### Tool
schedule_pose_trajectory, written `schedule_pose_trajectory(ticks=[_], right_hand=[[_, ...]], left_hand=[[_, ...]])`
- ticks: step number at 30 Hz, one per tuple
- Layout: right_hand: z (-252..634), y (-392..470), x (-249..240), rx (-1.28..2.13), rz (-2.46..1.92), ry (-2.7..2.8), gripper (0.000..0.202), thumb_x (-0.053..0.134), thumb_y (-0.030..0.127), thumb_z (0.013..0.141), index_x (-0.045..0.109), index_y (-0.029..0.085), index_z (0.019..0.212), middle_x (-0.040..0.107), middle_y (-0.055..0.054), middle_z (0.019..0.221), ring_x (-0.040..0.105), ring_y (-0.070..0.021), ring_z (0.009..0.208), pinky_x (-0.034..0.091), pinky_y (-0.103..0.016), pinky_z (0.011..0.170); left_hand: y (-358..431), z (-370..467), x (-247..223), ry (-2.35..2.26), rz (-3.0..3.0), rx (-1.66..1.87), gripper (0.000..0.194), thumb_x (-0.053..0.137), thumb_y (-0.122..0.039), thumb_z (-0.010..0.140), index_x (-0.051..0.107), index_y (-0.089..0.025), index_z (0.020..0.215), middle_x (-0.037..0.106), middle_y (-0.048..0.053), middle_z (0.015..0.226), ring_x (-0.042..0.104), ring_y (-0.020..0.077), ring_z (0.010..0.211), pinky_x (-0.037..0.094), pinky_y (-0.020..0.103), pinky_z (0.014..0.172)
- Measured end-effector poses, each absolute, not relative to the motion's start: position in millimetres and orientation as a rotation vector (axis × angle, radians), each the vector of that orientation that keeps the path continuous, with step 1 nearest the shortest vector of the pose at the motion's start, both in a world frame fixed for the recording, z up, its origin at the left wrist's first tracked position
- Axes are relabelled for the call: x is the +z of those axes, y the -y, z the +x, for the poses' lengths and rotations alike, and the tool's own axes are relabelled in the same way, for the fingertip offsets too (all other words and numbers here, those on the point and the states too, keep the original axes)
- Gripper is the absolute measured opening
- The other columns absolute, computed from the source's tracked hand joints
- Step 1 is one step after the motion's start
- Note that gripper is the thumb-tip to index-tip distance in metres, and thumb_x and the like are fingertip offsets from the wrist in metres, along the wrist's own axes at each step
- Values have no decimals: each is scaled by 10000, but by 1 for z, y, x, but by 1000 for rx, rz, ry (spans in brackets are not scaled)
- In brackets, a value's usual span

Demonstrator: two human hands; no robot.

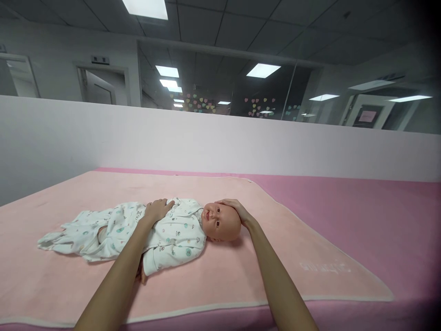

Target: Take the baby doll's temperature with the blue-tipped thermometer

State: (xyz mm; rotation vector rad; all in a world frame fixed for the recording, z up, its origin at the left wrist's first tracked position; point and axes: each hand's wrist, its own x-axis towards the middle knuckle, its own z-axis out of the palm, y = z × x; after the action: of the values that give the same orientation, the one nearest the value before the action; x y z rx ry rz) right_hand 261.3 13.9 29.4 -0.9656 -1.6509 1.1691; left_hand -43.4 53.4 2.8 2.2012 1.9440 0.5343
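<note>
A baby doll (222, 223) lies on its back across a peach blanket (220, 285), head to the right and legs to the left. It wears a white printed baby suit (175, 234) with long sleeves and trousers. My left hand (158, 210) rests flat on the doll's belly, fingers stretched out. On the far side of the doll's bald head, my right hand (237, 209) lies along the crown, its fingers extended and partly hidden behind the head. One doll hand (143, 275) shows beneming the near sleeve, partly covered by my left forearm.
Pink padding (361, 216) shows around the blanket, mostly at the right. A low white wall (220, 142) runs along the back. Above it, a glass panel (220, 82) carries heart stickers and reflects ceiling lights. A doorway (103, 85) is visible at the far left.
</note>
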Motion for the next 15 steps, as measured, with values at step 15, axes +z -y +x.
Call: schedule_pose_trajectory(ticks=[15], right_hand=[[266,-24,25,306,-1522,1250,283,423,351,718,647,207,814,655,-76,897,526,-262,973,349,-392,872]], left_hand=[[-17,-21,14,-1593,2394,984,421,351,-483,815,594,-213,1028,624,63,1044,528,230,998,351,339,901]])
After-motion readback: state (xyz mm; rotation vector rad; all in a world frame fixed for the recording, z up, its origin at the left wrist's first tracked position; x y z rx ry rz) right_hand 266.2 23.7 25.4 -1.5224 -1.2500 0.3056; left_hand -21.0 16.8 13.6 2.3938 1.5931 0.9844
